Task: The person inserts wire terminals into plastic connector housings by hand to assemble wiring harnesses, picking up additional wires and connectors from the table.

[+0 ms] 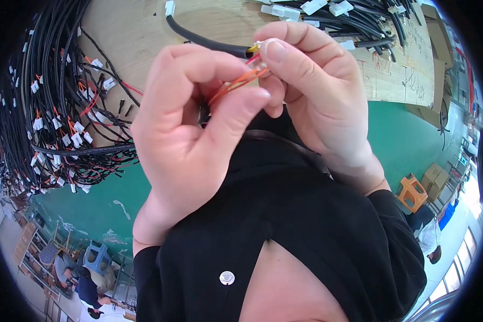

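"Watching remotely, I have the black cable (206,42) above the wooden tabletop (118,32), one end up at the two hands. How does it run for you?"

"I see it start at a white plug (169,8) near the top edge, then curve down and rightward. Its long axis slants, flattening toward the hands, and the yellow wire (253,49) leaving its end points at the right fingertips."

"And the grips?"

"My view shows the right hand (324,83) pinching the yellow wire between thumb and forefinger. The left hand (174,115) has the orange wires (236,85) between thumb and curled fingers; they slope up to the right. I can't tell where they end."

"What about textures?"

"The cable's sleeve looks smooth, round and matte, the wires thin and glossy, the plug boxy and plastic. Pale grain shows in the tabletop. At left I have a thick bundle (48,32) of slim black strands with small white plugs (38,123); at upper right, stouter black cables (378,42) fan out."
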Tool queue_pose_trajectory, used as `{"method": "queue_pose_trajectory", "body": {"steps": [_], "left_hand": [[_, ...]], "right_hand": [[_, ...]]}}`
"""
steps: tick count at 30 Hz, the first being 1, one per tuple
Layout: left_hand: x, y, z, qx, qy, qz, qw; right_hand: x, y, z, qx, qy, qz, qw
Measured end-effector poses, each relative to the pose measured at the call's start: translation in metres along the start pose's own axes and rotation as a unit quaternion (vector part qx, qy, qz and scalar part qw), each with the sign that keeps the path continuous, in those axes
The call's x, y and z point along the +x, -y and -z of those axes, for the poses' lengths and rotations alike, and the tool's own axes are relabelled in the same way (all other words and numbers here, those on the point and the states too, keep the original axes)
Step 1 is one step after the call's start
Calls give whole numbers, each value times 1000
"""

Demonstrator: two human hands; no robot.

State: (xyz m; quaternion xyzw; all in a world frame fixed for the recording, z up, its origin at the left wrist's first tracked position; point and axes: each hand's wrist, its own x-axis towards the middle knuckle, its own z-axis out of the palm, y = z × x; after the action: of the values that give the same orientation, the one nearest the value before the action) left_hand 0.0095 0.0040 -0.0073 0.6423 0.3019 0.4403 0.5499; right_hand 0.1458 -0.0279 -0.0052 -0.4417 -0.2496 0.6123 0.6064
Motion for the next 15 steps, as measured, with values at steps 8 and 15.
{"method": "queue_pose_trajectory", "body": {"steps": [8,15], "left_hand": [[-2,-4,-1,182,-50,4,982],[-3,-5,-1,107,-56,26,992]], "right_hand": [[3,1,0,126,31,-86,988],[1,-1,-2,129,4,-91,987]]}}
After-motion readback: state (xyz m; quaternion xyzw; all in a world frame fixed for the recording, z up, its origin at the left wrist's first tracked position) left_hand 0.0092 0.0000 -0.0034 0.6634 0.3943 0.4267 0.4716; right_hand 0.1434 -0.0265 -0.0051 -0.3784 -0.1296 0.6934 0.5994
